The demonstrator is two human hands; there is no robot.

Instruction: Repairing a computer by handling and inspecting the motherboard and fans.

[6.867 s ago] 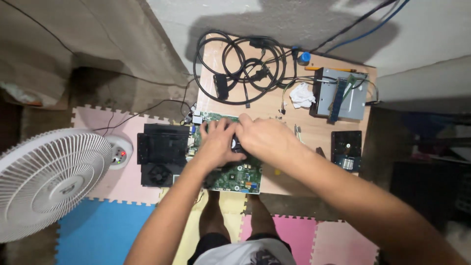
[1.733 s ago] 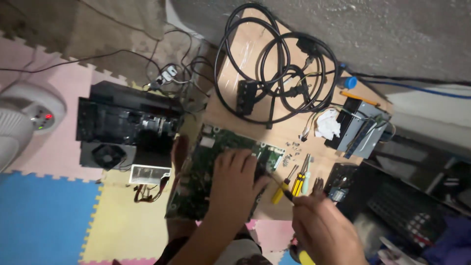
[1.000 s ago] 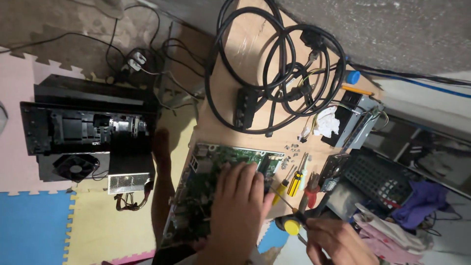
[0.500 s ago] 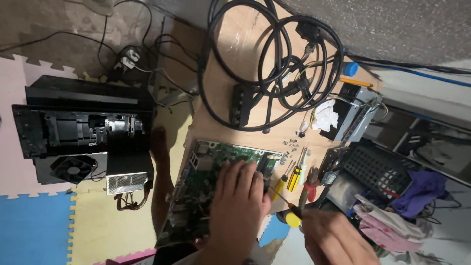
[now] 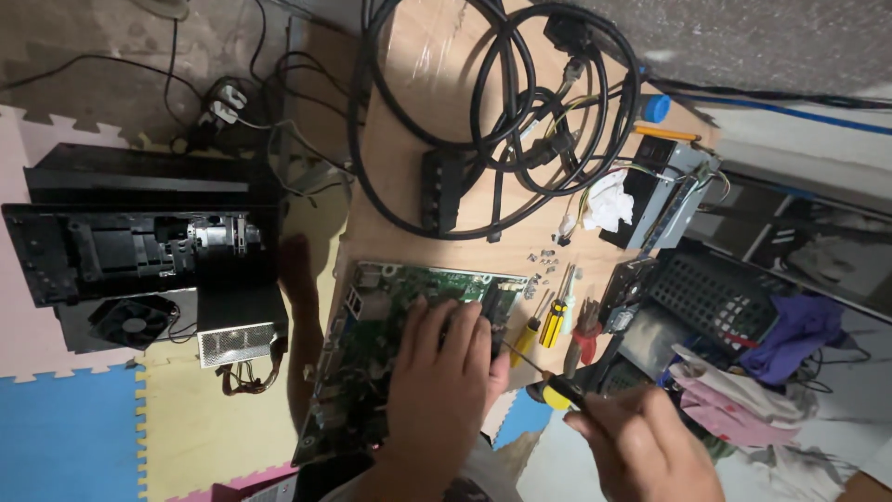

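Observation:
My left hand (image 5: 441, 376) lies flat on a green circuit board (image 5: 372, 316) at the near edge of a wooden board (image 5: 409, 200), fingers spread over its right half. My right hand (image 5: 641, 446) is closed around a screwdriver with a yellow and black handle (image 5: 553, 389). Its shaft points up-left toward the circuit board's right edge. A few more screwdrivers (image 5: 557, 311) and red-handled pliers (image 5: 585, 335) lie just right of the circuit board.
Coiled black cables (image 5: 502, 102) cover the far part of the wooden board. An opened black computer case (image 5: 139, 251) with a fan sits to the left on coloured foam mats (image 5: 65, 428). A grey power supply (image 5: 664, 200), small screws (image 5: 544, 260) and cloth lie at right.
The view has swung right and closer to the board. My right hand went to the tools at right and now holds a yellow-handled screwdriver near the circuit board; my left hand stays on it.

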